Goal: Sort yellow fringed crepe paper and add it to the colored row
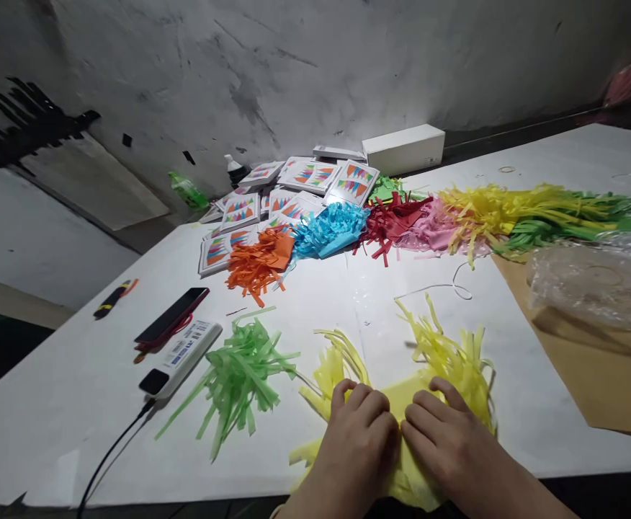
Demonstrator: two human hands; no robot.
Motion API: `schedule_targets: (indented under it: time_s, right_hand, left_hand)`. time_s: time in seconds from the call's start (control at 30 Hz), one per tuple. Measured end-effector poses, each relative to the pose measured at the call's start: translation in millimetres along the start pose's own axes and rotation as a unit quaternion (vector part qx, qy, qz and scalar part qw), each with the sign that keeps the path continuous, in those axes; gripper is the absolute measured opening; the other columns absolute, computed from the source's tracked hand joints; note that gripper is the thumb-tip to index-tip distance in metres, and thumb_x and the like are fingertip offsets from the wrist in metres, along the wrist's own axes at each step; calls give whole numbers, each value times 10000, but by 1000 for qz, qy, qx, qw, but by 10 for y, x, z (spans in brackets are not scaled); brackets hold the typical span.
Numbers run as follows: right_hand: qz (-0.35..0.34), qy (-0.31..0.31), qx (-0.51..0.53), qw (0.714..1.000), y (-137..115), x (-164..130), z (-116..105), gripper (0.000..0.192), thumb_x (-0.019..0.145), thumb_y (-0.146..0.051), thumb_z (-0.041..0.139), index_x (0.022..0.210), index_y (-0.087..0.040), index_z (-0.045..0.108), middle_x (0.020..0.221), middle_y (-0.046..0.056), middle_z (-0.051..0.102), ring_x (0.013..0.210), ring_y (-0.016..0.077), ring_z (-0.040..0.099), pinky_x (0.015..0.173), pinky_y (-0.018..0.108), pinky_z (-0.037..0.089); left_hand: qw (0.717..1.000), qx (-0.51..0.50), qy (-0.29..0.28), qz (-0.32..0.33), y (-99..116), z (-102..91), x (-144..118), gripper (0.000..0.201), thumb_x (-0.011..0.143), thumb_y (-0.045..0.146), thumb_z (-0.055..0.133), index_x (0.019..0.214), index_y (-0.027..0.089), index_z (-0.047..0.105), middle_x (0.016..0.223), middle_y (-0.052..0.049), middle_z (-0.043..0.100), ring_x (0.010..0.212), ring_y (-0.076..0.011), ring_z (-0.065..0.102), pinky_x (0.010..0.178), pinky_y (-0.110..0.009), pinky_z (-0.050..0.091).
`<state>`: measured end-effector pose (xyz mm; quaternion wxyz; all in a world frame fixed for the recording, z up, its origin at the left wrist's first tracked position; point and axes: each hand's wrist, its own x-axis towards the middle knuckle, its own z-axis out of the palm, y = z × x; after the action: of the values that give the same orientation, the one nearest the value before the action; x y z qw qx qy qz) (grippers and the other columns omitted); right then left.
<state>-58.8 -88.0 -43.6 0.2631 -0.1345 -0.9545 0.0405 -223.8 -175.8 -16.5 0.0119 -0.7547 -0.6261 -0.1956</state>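
A yellow fringed tissue paper piece (407, 395) lies near the table's front edge, its cut strips spread to both sides. My left hand (361, 432) is closed on its middle, knuckles up. Close beside it, my right hand (442, 425) also grips the paper, fingers curled. The fingertips of both hands are hidden against the sheet. Left of my hands rests a light green tissue tassel (245, 378). A loose white string (459, 288) curls on the table beyond the yellow paper.
Orange (261, 263), blue (329, 229), red (396, 220) and pink fringed bundles line the back, with yellow-green ones (542, 209) at right. Behind stand printed boxes (307, 173) and a white box (405, 148). A phone (172, 315), a power bank (186, 353) with cable, and brown paper (580, 360) flank me.
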Motion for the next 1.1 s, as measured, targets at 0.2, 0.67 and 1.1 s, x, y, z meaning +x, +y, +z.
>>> schedule_targets:
  time_s: [0.2, 0.67, 1.1]
  right_hand:
    - [54, 10, 5, 998, 85, -64, 9, 195, 899, -122, 505, 750, -239, 553, 738, -41, 591, 743, 178, 555, 911, 412, 374]
    - [155, 14, 48, 987, 50, 20, -68, 182, 822, -96, 563, 733, -255, 555, 806, -48, 617, 826, 184, 586, 993, 462, 307]
    - [19, 87, -59, 994, -3, 120, 29, 349, 916, -73, 376, 657, -240, 541, 633, -42, 579, 679, 164, 583, 957, 403, 399]
  left_hand:
    - [993, -83, -20, -82, -14, 17, -80, 141, 913, 140, 526, 811, 219, 581, 837, 3, 637, 830, -192, 539, 850, -420, 311]
    - [992, 81, -51, -81, 103, -46, 34, 152, 819, 165, 685, 720, 220, 583, 830, 23, 651, 831, -196, 549, 906, -444, 276]
    - [997, 72, -12, 30, 90, -68, 129, 154, 858, 181, 623, 709, 198, 588, 786, 1, 638, 761, -179, 549, 742, -361, 393]
